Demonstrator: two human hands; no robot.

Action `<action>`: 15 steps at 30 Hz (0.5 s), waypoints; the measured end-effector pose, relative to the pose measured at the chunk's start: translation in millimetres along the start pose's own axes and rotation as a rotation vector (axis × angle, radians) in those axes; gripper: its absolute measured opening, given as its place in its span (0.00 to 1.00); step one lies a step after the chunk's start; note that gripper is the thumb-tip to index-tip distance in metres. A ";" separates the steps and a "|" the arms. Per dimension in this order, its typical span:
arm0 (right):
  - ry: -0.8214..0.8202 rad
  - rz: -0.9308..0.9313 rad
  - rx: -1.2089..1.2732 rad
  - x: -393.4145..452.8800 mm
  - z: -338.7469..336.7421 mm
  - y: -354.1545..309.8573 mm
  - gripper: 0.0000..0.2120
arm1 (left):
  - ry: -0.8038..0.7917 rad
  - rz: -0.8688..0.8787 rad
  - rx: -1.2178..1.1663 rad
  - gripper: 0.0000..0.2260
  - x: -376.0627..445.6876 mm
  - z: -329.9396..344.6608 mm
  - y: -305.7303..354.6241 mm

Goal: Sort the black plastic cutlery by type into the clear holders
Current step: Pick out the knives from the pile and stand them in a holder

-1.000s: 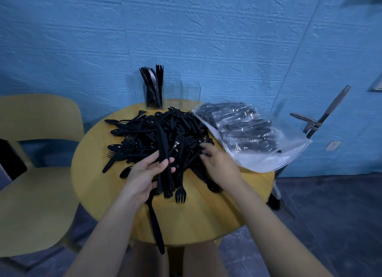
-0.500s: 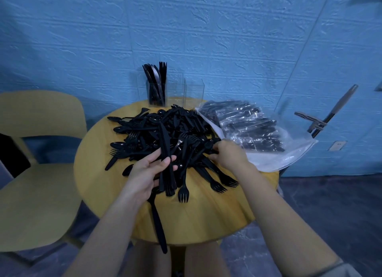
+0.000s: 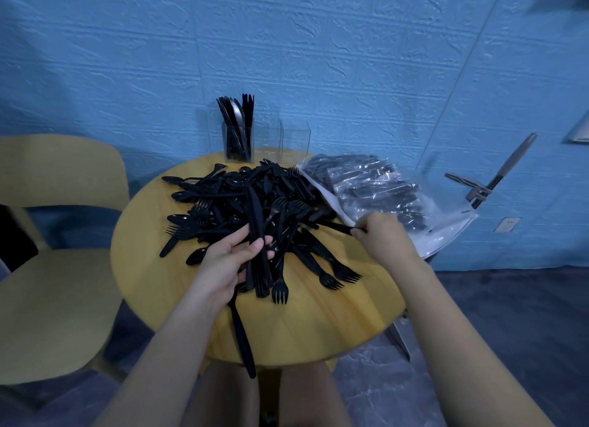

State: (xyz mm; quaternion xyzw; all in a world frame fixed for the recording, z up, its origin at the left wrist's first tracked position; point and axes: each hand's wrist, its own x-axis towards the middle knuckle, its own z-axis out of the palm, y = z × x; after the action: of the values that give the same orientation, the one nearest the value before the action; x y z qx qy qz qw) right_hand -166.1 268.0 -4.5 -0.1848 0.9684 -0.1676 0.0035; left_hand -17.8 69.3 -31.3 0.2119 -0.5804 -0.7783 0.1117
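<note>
textured blue wall point(image 3: 350, 60), dark floor point(image 3: 516, 331), round yellow table point(image 3: 318, 324), yellow chair point(image 3: 54, 235) to its left.

Readable text: none in this view.
Plastic bag point(image 3: 446, 222): clear film with packed black cutlery inside; no print can be read on it.
Clear holders point(image 3: 294, 138): plain walls, no label.
Wall point(image 3: 318, 60): blue, with a brick-like relief, no sign and no writing.
Wall plate point(image 3: 506, 224): small pale plate low on the right; it has two dark marks, too small to read.
Bench point(image 3: 318, 324): plain yellow wood surface, no mark or number.
</note>
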 end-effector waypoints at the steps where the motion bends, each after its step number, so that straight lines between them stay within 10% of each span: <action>1: 0.022 0.000 0.029 -4.2 -5.3 1.7 0.09 | -0.002 0.000 -0.003 0.21 -1.1 1.4 0.4; 15: 0.062 0.168 0.543 -46.2 -29.3 35.1 0.06 | -0.025 0.029 -0.044 0.20 -23.5 1.5 4.8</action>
State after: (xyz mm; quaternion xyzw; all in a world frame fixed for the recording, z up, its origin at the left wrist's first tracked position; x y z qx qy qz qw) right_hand -137.6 324.8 9.2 -0.0910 0.8996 -0.4256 0.0371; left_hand 1.9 79.0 -21.7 0.1910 -0.5675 -0.7918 0.1205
